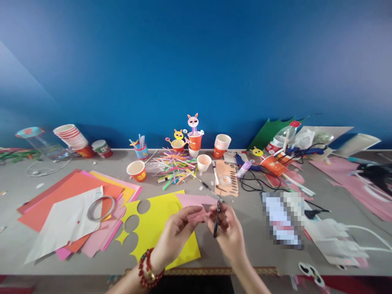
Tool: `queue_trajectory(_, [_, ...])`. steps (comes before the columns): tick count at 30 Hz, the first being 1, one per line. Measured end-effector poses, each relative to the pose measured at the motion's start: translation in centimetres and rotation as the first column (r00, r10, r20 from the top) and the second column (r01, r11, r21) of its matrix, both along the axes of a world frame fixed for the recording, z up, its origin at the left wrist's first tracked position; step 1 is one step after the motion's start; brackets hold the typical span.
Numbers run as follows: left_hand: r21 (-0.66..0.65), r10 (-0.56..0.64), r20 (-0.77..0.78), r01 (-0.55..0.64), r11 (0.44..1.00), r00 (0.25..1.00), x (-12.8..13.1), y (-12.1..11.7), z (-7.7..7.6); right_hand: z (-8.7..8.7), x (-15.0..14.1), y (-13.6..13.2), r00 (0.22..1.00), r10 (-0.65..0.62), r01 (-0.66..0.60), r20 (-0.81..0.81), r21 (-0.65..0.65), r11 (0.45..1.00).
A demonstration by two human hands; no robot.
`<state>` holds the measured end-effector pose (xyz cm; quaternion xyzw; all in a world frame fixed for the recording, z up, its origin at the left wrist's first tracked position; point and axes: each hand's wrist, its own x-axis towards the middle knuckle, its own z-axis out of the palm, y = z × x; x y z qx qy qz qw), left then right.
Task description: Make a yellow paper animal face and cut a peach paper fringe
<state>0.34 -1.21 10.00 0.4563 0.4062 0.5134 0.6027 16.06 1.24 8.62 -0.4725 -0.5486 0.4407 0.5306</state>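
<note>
I take this for a craft workspace, though I can't tell in what building. A grey table against a blue wall shows me yellow paper with round holes, a heap of straws, tape, glue guns, and paper cups, some made into animal figures.

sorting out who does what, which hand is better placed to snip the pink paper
Probably the right hand: it holds the black scissors, while the left hand pinches the pink paper.
</note>
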Motion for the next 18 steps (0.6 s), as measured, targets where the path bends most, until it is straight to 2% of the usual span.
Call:
queue_trajectory(4, [0.013, 0.011, -0.060, -0.010, 1.000, 0.998, 0.13, 0.00, 0.08, 0.58, -0.15, 0.06, 0.992, 0.066, -0.074, -0.105, -0.075, 0.994])
queue_trajectory(7, [0.028, -0.007, -0.070, 0.009, 1.000, 0.998, 0.12, -0.07, 0.14, 0.80, -0.23, 0.08, 0.985, 0.077, -0.091, -0.156, -0.083, 0.992])
queue_trajectory(12, [0.077, 0.008, -0.124, 0.001, 0.997, 0.992, 0.15, -0.18, 0.01, 0.70, -0.24, -0.06, 0.994, 0.035, -0.041, -0.103, -0.065, 0.997])
queue_trajectory(18, [0.063, 0.061, -0.197, -0.050, 0.997, 0.978, 0.33, -0.15, -0.20, 0.71, -0.35, -0.17, 0.994, 0.038, -0.044, -0.102, -0.058, 0.997])
